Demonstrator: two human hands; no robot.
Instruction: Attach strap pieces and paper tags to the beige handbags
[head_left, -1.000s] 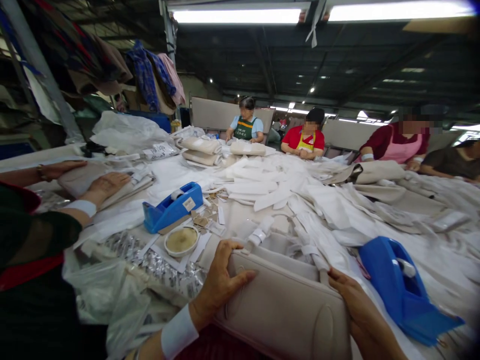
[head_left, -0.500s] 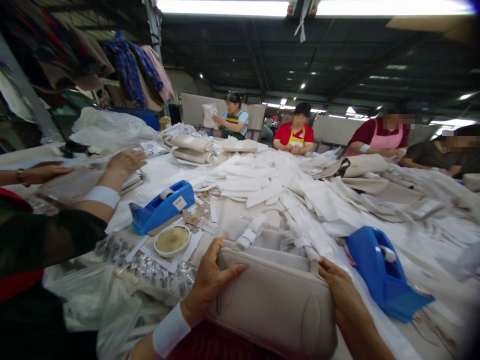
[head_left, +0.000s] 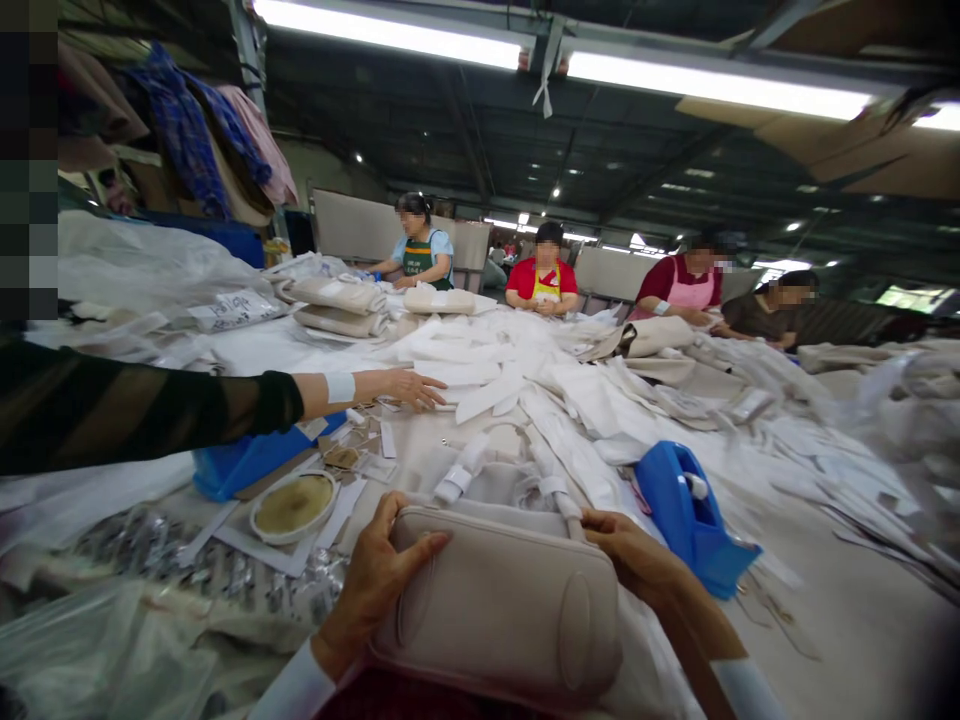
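A beige handbag (head_left: 502, 600) faces me at the table's near edge, its handles wrapped in white padding (head_left: 459, 475). My left hand (head_left: 382, 575) is closed on the bag's upper left corner, thumb on the near panel and fingers behind the edge. At the upper right corner, my right hand (head_left: 637, 555) pinches the wrapped handle's base; its fingertips are partly hidden behind the bag. Right of that hand stands a blue tape dispenser (head_left: 686, 520). Left of the bag lies a round white dish (head_left: 294, 507) with a yellowish pad, among white cards and tags.
A co-worker's arm (head_left: 315, 392) reaches in from the left, over a second blue dispenser (head_left: 225, 468). White strips (head_left: 487, 375) heap up mid-table, with folded beige pieces (head_left: 341, 310) behind. Several co-workers sit or stand at the far side. Clear plastic (head_left: 135, 640) lies at lower left.
My view has turned right, so the scene sits further left. The neighbouring co-worker's arm now stretches toward the white strips. A far co-worker has lowered their hands. Both my hands keep hold of the handbag.
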